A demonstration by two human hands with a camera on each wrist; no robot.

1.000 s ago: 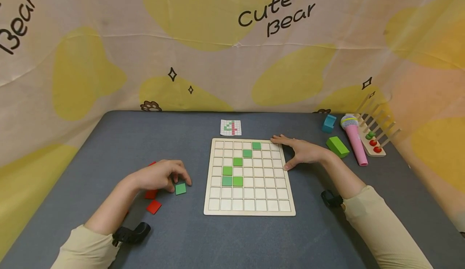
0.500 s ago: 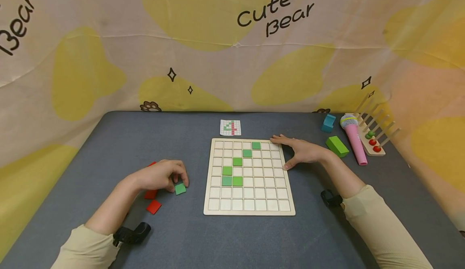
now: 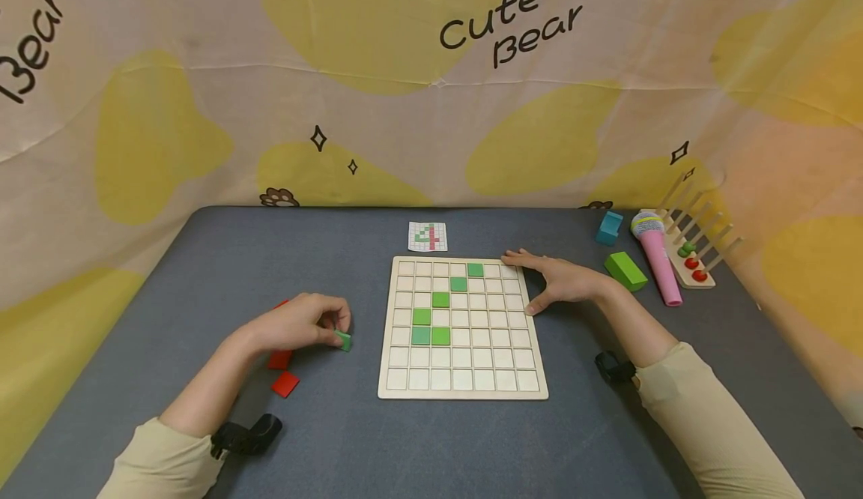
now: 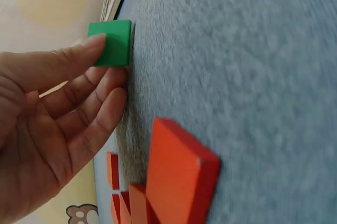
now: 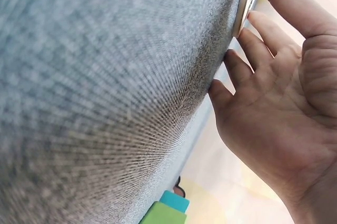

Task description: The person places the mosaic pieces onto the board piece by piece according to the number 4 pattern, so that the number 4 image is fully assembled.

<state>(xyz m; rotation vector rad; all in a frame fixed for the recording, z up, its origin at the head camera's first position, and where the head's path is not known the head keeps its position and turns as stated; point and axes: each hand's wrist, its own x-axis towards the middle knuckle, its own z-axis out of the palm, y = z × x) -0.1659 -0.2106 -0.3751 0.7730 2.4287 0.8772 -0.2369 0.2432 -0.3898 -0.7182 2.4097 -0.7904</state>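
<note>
Between thumb and fingers, my left hand [image 3: 300, 323] pinches a green square tile [image 4: 117, 42], tipped up on its edge near the tabletop. Red tiles [image 3: 286, 384] lie below and behind that hand; several show in the left wrist view, one red tile [image 4: 179, 174] close to the camera. A pale wooden grid board [image 3: 464, 379] lies right of the left hand, with several green tiles [image 3: 441, 300] in its cells forming a diagonal and a short row. At the board's upper right edge rests my right hand [image 3: 559, 278], fingers spread, thumb touching the side.
Behind the board lies a small pattern card [image 3: 428, 237] with green and red squares. On the right are a blue block [image 3: 609, 228], a green block [image 3: 625, 271], a pink toy microphone [image 3: 659, 259] and a peg rack [image 3: 694, 278] with red and green beads.
My left hand has taken hold of the green tile, which lay flat on the table and is now tilted up, slightly further right. The right hand stays in place.
</note>
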